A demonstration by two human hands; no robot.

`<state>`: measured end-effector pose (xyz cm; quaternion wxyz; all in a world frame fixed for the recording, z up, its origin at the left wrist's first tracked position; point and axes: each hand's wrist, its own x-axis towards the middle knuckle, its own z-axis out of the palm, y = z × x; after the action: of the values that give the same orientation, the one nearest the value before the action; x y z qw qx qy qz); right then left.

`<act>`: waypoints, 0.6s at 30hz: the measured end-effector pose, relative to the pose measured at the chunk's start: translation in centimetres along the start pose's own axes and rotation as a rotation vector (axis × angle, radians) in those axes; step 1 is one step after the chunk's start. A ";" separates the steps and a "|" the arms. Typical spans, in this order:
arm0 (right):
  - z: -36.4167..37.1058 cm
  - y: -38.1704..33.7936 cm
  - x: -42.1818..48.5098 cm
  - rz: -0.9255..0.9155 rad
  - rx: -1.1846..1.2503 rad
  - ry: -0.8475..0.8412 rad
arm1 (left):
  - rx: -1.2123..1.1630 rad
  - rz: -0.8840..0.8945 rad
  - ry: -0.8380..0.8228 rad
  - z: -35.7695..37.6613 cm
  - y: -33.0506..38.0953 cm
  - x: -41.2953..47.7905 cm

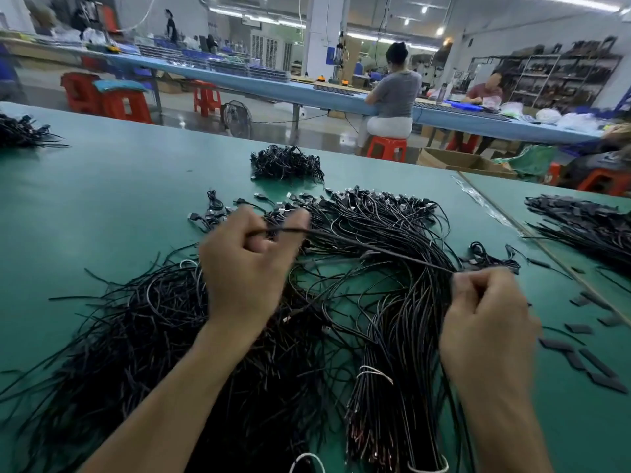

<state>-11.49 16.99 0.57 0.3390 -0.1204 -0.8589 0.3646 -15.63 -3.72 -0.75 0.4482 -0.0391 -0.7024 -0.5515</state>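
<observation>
One cable (pixel 375 249) spans left hand (pixel 246 264) and right hand (pixel 488 319) above heaped cables (pixel 403 312).

Two hands work here, the left hand (pixel 246 268) and the right hand (pixel 488 322), with one cable (pixel 375 249) between them. I count five cable heaps: near-left heap (pixel 129 336), middle heap (pixel 403 302), far heap (pixel 286 163), far-left heap (pixel 20 131) and right heap (pixel 587 227). Beyond are three people and one fan (pixel 237 119).
</observation>
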 end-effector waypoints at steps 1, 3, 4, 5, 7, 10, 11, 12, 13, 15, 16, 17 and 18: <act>-0.4 0.6 0.4 0.038 -0.027 0.020 | -0.021 -0.004 0.091 -0.6 0.0 0.7; -0.9 1.5 0.8 0.106 -0.137 -0.026 | 0.029 -0.001 0.162 -1.5 0.1 1.7; -1.1 1.4 0.7 0.106 -0.233 -0.083 | 0.077 0.011 0.130 -1.7 0.2 1.7; -1.1 1.0 0.4 0.103 -0.322 -0.155 | 0.136 0.042 0.058 -1.7 0.3 1.6; -0.6 -0.1 -0.4 0.031 -0.328 -0.258 | 0.326 0.167 -0.160 -1.2 0.7 0.8; -0.3 -2.9 -1.7 -0.089 -0.001 -0.400 | 0.519 0.347 -0.484 -0.4 1.2 -0.5; -0.3 -3.6 -2.1 -0.134 0.096 -0.470 | 0.534 0.369 -0.553 -0.1 1.4 -0.9; -0.3 -4.1 -2.4 -0.171 0.152 -0.546 | 0.541 0.379 -0.595 0.0 1.6 -1.2; -0.2 -4.3 -2.7 -0.207 0.169 -0.597 | 0.537 0.382 -0.620 0.2 1.9 -1.5; 0.2 -4.2 -2.8 -0.241 0.148 -0.612 | 0.443 0.335 -0.662 0.2 2.6 -1.7; 0.4 -4.1 -2.7 -0.222 0.154 -0.568 | 0.378 0.290 -0.681 0.1 2.9 -1.6; 0.4 -3.9 -2.5 -0.193 0.171 -0.495 | 0.325 0.249 -0.689 0.1 3.0 -1.5; 0.3 -3.5 -2.3 -0.176 0.169 -0.408 | 0.290 0.214 -0.676 0.0 3.0 -1.3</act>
<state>-9.88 13.30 1.81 0.1980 0.0601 -0.8831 0.4211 -13.21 -1.98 0.56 0.2471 -0.2282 -0.8732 -0.3527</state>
